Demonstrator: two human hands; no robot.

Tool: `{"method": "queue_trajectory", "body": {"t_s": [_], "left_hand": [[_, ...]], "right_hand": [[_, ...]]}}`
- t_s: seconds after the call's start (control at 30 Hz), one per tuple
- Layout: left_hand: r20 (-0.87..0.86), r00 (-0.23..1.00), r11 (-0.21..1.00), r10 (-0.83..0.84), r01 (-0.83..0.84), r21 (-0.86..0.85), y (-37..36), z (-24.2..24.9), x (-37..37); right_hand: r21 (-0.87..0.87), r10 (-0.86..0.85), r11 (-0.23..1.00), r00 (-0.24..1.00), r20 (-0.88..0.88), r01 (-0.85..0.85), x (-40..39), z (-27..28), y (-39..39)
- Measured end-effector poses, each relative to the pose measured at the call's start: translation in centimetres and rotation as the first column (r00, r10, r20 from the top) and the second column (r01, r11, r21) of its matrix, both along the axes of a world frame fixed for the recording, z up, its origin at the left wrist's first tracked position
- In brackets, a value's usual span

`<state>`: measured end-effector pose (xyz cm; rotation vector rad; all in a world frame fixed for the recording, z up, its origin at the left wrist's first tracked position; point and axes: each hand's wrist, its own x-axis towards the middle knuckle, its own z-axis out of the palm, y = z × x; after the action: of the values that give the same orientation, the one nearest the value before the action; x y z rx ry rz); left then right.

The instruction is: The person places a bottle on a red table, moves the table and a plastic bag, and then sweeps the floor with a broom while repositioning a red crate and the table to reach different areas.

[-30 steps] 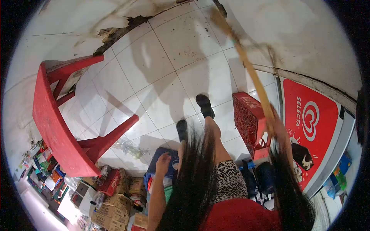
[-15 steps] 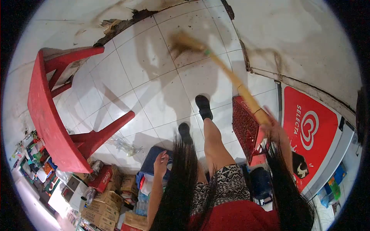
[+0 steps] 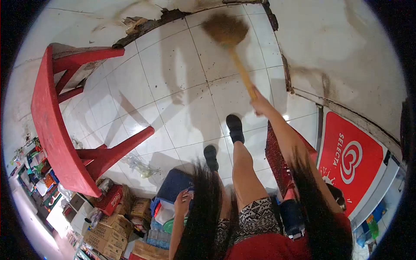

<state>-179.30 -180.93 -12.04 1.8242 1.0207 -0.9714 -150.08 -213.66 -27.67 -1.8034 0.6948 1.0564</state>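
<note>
The tiled floor (image 3: 186,130), pale with dark joints, bears dark debris (image 3: 220,79) scattered toward the far wall, a crumpled clear plastic bag (image 3: 143,167), a red table (image 3: 50,125) at left, two black shoes (image 3: 235,129) centrally and a red crate (image 3: 279,164) at right.

Underfoot you have glossy white floor tiles (image 3: 186,125), thin dark grout lines, long soft shadows, small patches of glare. Ahead of you: off-white wall (image 3: 99,26), brown-stained, its base broken into a dark, ragged edge (image 3: 171,16). To your right, a second pale wall (image 3: 338,43), brown marks low down. Close to it you have a red panel (image 3: 346,160) lettered SELECTA and a red crate (image 3: 276,160). On your left, a red table (image 3: 60,130), legs reaching over the tiles. Lower left of your view: stacked cardboard boxes (image 3: 99,234), crowded mixed goods (image 3: 41,177), strong pale light (image 3: 32,225) at the edge.
</note>
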Motion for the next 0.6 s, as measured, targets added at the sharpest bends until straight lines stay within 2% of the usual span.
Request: {"method": "queue_trajectory", "body": {"t_s": [0.03, 0.1, 0.17, 0.23, 0.3, 0.37, 0.43, 0.47, 0.5, 0.53, 0.57, 0.6], "left_hand": [[0.040, 0.998, 0.999, -0.042, 0.043, -0.023, 0.0, 0.0, 0.3], [0.066, 0.994, 0.996, -0.087, 0.088, -0.017, 0.5, -0.8, 0.5], [0.084, 0.987, 0.991, -0.134, 0.135, -0.007, 0.5, -1.6, 0.1], [0.147, 0.989, 0.999, -0.014, 0.019, -0.030, 0.5, -2.4, -0.5], [0.128, 0.990, 0.997, 0.051, -0.042, -0.067, 0.5, -3.0, -1.5], [0.104, 0.990, 0.992, 0.093, -0.083, -0.099, 0.5, -3.7, -2.6], [0.078, 0.991, 0.990, 0.107, -0.099, -0.098, 0.5, -4.1, -3.3], [0.066, 0.991, 0.990, 0.112, -0.106, -0.097, 0.6, -4.2, -3.4], [0.048, 0.992, 0.989, 0.118, -0.113, -0.092, 0.7, -4.2, -3.6], [0.030, 0.992, 0.989, 0.124, -0.121, -0.089, 0.8, -4.1, -3.7], [0.010, 0.992, 0.988, 0.130, -0.128, -0.082, 0.8, -4.0, -3.8], [-0.008, 0.990, 0.986, 0.143, -0.144, -0.081, 0.9, -3.9, -3.9]], "right_hand": [[0.124, -0.017, 0.992, 0.997, -0.075, 0.026, -1.8, 1.8, -1.4], [0.240, -0.067, 0.968, 0.997, -0.044, 0.075, -3.8, 6.0, -4.9], [0.246, -0.194, 0.944, 0.974, -0.121, 0.218, -3.5, 14.5, -7.3], [0.064, -0.232, 0.970, 0.972, -0.024, 0.233, -2.0, 19.9, -7.9], [-0.131, -0.088, 0.985, 0.983, 0.159, 0.110, -0.2, 18.4, -10.0], [-0.009, -0.336, 0.937, 0.908, 0.248, 0.349, 3.5, 13.6, -10.1], [0.254, -0.492, 0.864, 0.838, 0.236, 0.436, 8.8, 9.8, -7.3], [0.293, -0.628, 0.775, 0.732, 0.265, 0.559, 11.7, 5.8, -6.1], [0.285, -0.562, 0.810, 0.817, 0.128, 0.512, 14.5, 3.4, -4.9], [0.426, -0.554, 0.755, 0.833, 0.010, 0.498, 16.4, -0.1, -3.2], [0.409, -0.344, 0.862, 0.938, 0.038, 0.299, 16.9, -2.0, -0.6], [0.365, -0.215, 0.914, 0.974, 0.065, 0.177, 16.7, -5.6, 1.9]]}}
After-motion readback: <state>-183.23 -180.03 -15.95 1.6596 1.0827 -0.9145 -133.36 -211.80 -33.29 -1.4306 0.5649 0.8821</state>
